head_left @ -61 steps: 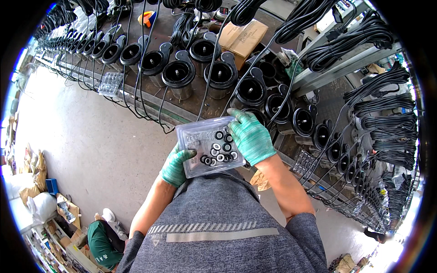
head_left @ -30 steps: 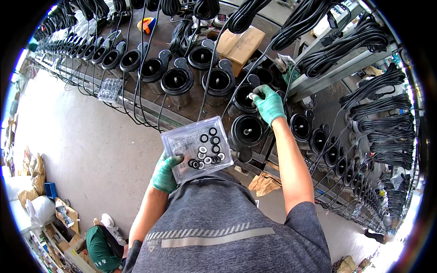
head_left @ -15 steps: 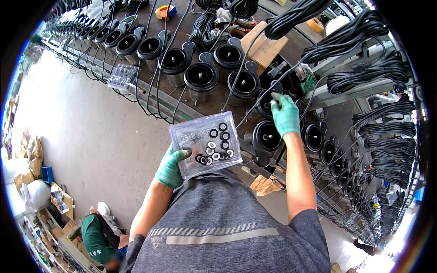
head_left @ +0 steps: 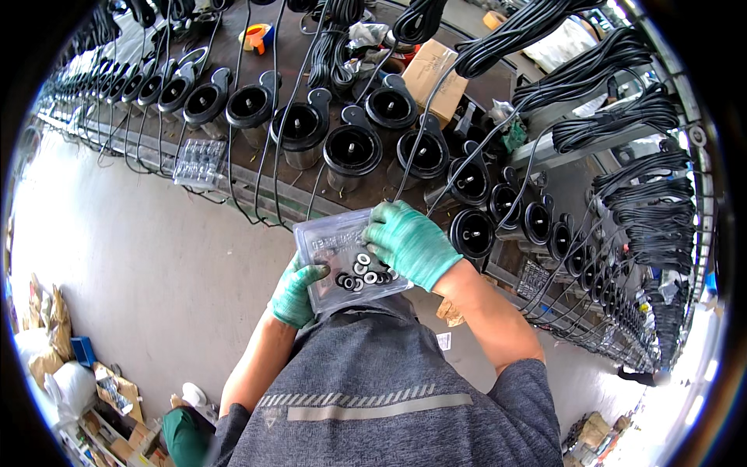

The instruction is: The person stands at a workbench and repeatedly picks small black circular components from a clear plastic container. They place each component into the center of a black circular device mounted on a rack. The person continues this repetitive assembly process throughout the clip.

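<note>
A clear plastic tray (head_left: 331, 238) is in my left hand (head_left: 296, 293), in a green glove with its thumb over the near rim. Small black rings and pale washers (head_left: 363, 259) lie loose in its lower part. Over the tray's right side is my right hand (head_left: 411, 241), also gloved in green. Its fingers are bent together and dip in toward the rings; whatever lies between the fingertips is hidden. Just beyond stand round metal housings with black rims (head_left: 352, 149), each with a small shaft in the middle.
Long rows of similar housings line the bench (head_left: 268, 177) to the left and right. Black cable bundles (head_left: 517, 39) hang above, their leads crossing in front. A cardboard box (head_left: 433, 78) and a tape roll (head_left: 257, 37) sit farther back. Someone in green (head_left: 185, 436) is at lower left.
My right hand has come back from a housing on the right and moved left over the tray. My left hand still holds the tray. The view has shifted slightly.
</note>
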Tool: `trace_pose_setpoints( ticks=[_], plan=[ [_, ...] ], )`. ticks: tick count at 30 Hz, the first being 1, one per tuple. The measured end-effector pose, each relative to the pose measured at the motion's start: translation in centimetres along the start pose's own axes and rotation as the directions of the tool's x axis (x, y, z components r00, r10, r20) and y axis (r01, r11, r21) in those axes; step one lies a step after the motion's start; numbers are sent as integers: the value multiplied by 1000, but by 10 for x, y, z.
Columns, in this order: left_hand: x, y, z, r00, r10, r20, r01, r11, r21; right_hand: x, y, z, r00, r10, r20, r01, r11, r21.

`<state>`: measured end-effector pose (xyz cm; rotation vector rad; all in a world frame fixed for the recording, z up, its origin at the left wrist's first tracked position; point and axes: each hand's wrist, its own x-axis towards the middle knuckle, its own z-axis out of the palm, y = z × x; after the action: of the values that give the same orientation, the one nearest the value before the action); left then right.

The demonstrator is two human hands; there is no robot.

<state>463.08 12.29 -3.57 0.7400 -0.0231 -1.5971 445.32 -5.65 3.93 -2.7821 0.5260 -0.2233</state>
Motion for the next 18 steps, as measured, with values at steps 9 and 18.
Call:
trace_pose_setpoints(
  ticks=[9,18],
  plan=[
    [16,23,-16,999,29,-40,-28,999,27,19,158,20,715,484,-505,-463,868,178],
    [22,60,19,988,88,-127,-78,993,85,23,172,47,861,312,-401,-367,928,-68]
  ],
)
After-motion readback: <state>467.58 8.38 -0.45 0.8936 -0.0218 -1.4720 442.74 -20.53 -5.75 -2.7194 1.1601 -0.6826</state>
